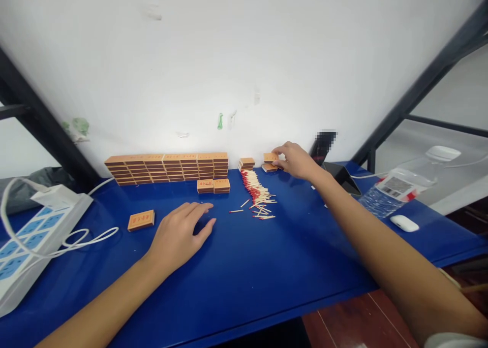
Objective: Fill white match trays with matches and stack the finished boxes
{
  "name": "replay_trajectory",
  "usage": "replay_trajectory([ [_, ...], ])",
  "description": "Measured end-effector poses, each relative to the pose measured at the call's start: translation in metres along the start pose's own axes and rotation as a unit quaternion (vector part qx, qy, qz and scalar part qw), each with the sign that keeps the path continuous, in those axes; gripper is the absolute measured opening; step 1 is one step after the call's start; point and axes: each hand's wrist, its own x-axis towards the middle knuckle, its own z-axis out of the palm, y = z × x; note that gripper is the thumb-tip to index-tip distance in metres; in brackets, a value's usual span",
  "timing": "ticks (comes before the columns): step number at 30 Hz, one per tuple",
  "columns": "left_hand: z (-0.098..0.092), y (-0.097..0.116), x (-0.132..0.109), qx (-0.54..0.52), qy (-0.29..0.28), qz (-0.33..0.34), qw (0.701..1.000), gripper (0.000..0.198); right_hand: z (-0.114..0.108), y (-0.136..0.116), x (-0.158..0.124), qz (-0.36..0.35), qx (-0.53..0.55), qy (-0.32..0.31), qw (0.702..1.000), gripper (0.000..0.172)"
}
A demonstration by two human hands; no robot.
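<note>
At nine o'clock from the middle of the blue table (244, 251), a lone matchbox (141, 220) lies flat beside our left hand (179, 231), empty, thumb spread from loosely bent fingers. At twelve, loose matches (256, 188) lie heaped, most red heads leftward; at one, our right hand (293, 161) pinches the right end of an upper matchbox (270, 157) on a low stack. We judge a light, level pinch best, sparing the thin sides and leaving the box beneath undisturbed. Whether our left fingertips touch the table, we cannot tell. Our right hand covers the low stack's right end; whether the upper matchbox rests or hangs free is unclear. At two, pixels mask a dark upright object (318, 152).
</note>
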Motion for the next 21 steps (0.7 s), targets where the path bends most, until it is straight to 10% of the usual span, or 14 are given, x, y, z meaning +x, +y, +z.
replay_trajectory([
  [11,0.004,-0.005,0.000,0.040,-0.021,0.009,0.999,0.019,-0.005,-0.055,0.016,-0.098,0.052,0.024,0.994,0.031],
  [21,0.002,-0.006,0.000,0.042,-0.030,0.009,0.999,0.021,0.022,-0.097,0.034,-0.107,-0.056,-0.085,0.989,0.021],
])
